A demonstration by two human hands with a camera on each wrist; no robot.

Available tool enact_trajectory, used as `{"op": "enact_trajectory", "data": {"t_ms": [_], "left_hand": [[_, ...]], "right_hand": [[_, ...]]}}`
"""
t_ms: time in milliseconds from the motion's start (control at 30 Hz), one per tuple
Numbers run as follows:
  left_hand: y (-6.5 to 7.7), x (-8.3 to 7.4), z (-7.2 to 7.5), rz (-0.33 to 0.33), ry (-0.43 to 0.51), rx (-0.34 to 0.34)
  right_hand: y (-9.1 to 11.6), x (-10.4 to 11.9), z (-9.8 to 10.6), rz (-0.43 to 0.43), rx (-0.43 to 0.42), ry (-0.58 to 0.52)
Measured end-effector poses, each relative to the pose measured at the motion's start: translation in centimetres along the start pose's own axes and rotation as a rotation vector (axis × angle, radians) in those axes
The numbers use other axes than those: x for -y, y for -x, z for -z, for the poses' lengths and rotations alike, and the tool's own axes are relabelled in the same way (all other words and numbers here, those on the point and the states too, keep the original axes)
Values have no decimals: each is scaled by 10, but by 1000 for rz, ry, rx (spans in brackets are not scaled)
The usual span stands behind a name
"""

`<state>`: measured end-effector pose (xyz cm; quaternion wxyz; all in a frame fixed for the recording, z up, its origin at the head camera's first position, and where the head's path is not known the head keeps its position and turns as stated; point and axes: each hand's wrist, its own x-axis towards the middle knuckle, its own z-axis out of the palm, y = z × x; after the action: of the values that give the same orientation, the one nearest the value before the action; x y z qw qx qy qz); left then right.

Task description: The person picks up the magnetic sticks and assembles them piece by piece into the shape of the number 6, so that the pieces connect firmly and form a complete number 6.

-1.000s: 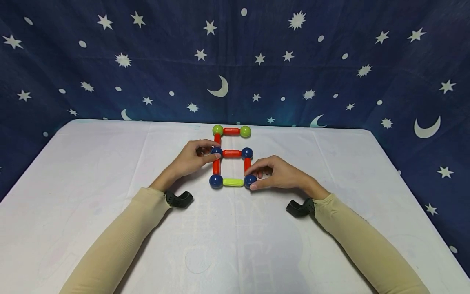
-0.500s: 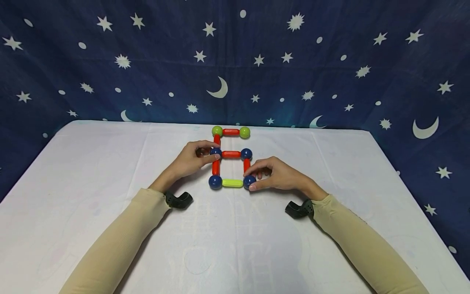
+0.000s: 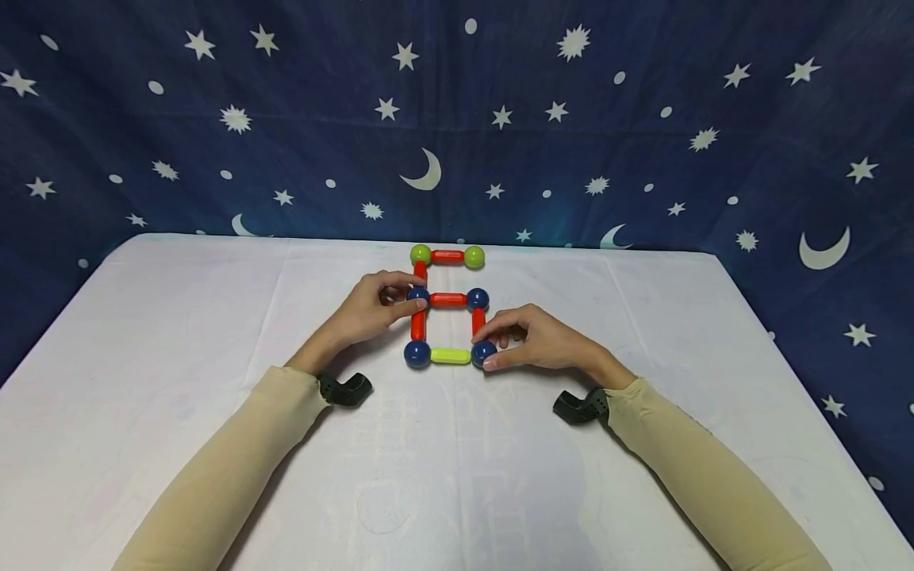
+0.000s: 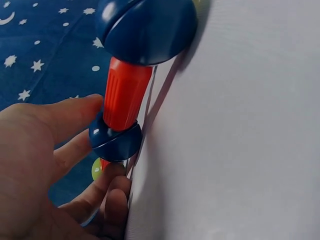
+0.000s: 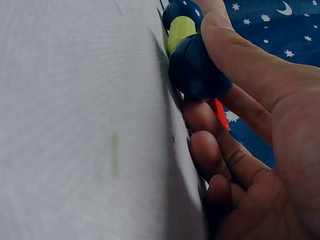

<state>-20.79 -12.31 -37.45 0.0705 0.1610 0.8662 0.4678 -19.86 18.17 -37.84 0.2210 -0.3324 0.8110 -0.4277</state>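
Note:
A flat figure of balls and rods lies on the white table. Its closed lower square has blue balls at the corners, three red rods and a yellow-green rod [image 3: 451, 356] along the near side. Above it, a red rod leads to a green ball [image 3: 420, 254], joined by another red rod [image 3: 447, 256] to a second green ball [image 3: 474, 257]. My left hand [image 3: 371, 305] pinches the middle-left blue ball [image 4: 116, 141] between thumb and fingers. With thumb and fingers my right hand [image 3: 539, 337] grips the near-right blue ball [image 5: 197, 70].
The white table [image 3: 286, 492] has faint marks on its surface. Behind it hangs a dark blue cloth [image 3: 343, 143] with stars and moons. A black curved mount [image 3: 346, 389] sits at the left wrist, another black mount [image 3: 580, 406] at the right.
Both hands keep their grip on the same blue balls, and the figure keeps its shape. The whole head view has shifted very slightly.

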Motion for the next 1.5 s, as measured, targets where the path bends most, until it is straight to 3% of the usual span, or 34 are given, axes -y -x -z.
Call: {"op": "enact_trajectory", "data": {"t_ms": [200, 367, 567, 700, 833, 1100, 1500], "left_hand": [[7, -4, 4, 4, -52, -28], [19, -4, 7, -50, -23, -15], [33, -4, 7, -142, 102, 170], [37, -4, 4, -189, 93, 269], [39, -4, 1, -219, 55, 267], [38, 2, 0, -236, 81, 231], [37, 3, 0, -223, 107, 242]], "right_hand": [[-1, -1, 0, 6, 1, -4], [-1, 0, 0, 9, 1, 4], [0, -1, 1, 13, -2, -2], [0, -1, 1, 17, -1, 5], [0, -1, 2, 20, 2, 8], [-2, -2, 1, 23, 1, -6], [0, 1, 5, 27, 2, -12]]}}
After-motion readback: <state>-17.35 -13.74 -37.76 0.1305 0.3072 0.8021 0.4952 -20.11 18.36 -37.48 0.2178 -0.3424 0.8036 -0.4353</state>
